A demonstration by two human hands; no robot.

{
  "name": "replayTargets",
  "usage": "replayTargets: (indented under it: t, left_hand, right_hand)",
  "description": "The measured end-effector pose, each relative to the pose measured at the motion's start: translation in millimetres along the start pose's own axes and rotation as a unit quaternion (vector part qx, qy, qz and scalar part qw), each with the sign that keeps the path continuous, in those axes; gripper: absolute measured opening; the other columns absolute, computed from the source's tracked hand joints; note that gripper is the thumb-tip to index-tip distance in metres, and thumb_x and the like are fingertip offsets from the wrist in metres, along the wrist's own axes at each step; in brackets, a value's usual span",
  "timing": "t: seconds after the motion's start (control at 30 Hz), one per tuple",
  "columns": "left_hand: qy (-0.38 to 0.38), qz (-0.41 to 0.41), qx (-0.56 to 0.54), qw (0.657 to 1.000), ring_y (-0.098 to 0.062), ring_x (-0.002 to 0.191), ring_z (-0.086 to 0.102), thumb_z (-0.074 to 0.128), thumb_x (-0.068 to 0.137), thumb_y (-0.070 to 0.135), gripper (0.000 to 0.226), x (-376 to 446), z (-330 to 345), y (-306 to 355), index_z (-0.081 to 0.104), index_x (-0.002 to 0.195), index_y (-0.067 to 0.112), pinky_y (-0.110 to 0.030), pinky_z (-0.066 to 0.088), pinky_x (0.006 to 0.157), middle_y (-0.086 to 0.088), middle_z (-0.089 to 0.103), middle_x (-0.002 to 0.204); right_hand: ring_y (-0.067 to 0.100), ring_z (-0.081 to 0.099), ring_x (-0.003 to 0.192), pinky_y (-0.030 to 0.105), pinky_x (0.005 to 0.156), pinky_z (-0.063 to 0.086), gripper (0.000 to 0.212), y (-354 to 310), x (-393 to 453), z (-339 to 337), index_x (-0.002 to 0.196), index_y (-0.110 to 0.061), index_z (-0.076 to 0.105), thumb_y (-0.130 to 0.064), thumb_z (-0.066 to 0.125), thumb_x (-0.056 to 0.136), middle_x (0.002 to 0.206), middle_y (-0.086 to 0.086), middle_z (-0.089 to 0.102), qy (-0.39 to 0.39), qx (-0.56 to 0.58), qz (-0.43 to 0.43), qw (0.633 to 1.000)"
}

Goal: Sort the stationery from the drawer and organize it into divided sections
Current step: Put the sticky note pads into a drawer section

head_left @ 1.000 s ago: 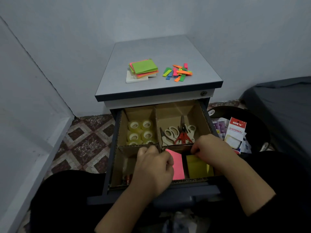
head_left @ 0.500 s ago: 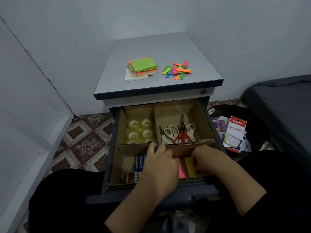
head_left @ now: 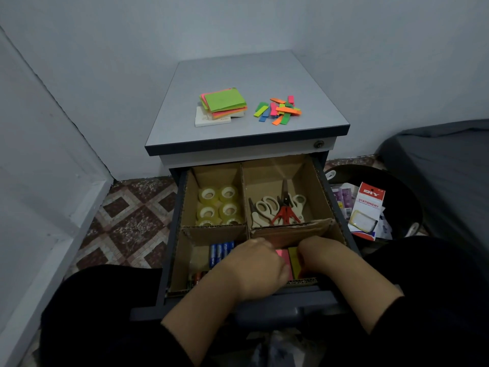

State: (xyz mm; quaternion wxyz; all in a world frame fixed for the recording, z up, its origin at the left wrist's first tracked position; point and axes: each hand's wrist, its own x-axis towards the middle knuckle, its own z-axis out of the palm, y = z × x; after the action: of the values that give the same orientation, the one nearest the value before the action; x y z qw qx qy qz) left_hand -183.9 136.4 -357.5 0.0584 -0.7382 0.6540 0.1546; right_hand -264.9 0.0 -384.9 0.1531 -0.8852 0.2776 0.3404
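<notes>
The open drawer holds a cardboard divider (head_left: pixel 291 230) with four sections. Clear tape rolls (head_left: pixel 218 205) fill the back left section and scissors (head_left: pixel 280 207) lie in the back right. Blue batteries (head_left: pixel 221 251) lie in the front left. Both hands reach down into the front right section. My left hand (head_left: pixel 254 268) grips a pink sticky-note pad (head_left: pixel 283 256), and my right hand (head_left: pixel 322 256) grips a yellow pad (head_left: pixel 293 260) beside it. The fingertips of both hands are hidden.
On the cabinet top (head_left: pixel 304 75) lie a stack of coloured sticky notes (head_left: pixel 223 104) and a pile of small coloured strips (head_left: pixel 280 109). A dark basket (head_left: pixel 397 181) with a DIY stationery pack (head_left: pixel 366 210) stands on the floor at the right.
Both hands have sunk lower into the front right section with the pink and yellow pads, which now show much less. The blue batteries have come into view at the left.
</notes>
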Motion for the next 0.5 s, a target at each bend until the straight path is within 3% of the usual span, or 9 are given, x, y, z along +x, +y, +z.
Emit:
replayTargets:
  t: [0.07,0.1,0.17,0.27,0.5]
  left_hand:
    - [-0.048,-0.009,-0.007,0.999,-0.026,0.086,0.056,0.037,0.099,0.027,0.031,9,-7,-1,0.058,0.085,0.008,-0.038,0.046,0.082,-0.011,0.064,0.094]
    - [-0.076,-0.009,0.003,0.997,-0.027,0.088,0.058,0.042,0.096,0.019,0.023,14,-9,-1,0.062,0.100,0.009,-0.037,0.047,0.077,-0.009,0.064,0.099]
    - [-0.122,-0.012,0.043,0.992,-0.027,0.100,0.060,0.045,0.092,0.005,0.041,22,-13,-1,0.058,0.127,0.020,-0.037,0.049,0.077,-0.005,0.062,0.114]
    - [-0.153,-0.015,0.115,0.981,-0.026,0.110,0.057,0.042,0.095,0.008,0.041,32,-10,3,0.056,0.131,0.024,-0.036,0.046,0.075,-0.002,0.057,0.127]
    - [-0.149,-0.019,0.158,0.976,-0.028,0.110,0.055,0.040,0.099,0.015,0.038,33,-4,4,0.054,0.133,0.026,-0.038,0.045,0.076,-0.007,0.051,0.124]
  right_hand:
    - [0.026,0.057,0.114,0.030,0.091,0.044,0.034,0,0,0,0.121,-0.005,0.060,-0.022,0.057,0.093,0.125,0.013,0.060,-0.002,0.001,0.002,1.000]
    - [0.026,0.057,0.114,0.030,0.091,0.045,0.034,0,0,0,0.121,-0.005,0.060,-0.023,0.058,0.092,0.125,0.013,0.060,-0.001,0.001,0.003,1.000]
    - [0.026,0.058,0.113,0.030,0.090,0.045,0.034,1,2,0,0.120,-0.006,0.061,-0.023,0.059,0.091,0.124,0.013,0.061,0.002,0.003,0.004,1.000]
    - [0.027,0.057,0.114,0.032,0.093,0.045,0.035,2,4,2,0.121,-0.006,0.060,-0.024,0.060,0.091,0.125,0.013,0.060,0.000,0.006,0.008,1.000]
    - [0.028,0.056,0.115,0.034,0.097,0.044,0.034,2,5,2,0.122,-0.005,0.059,-0.021,0.057,0.093,0.126,0.014,0.059,-0.005,0.010,0.005,1.000]
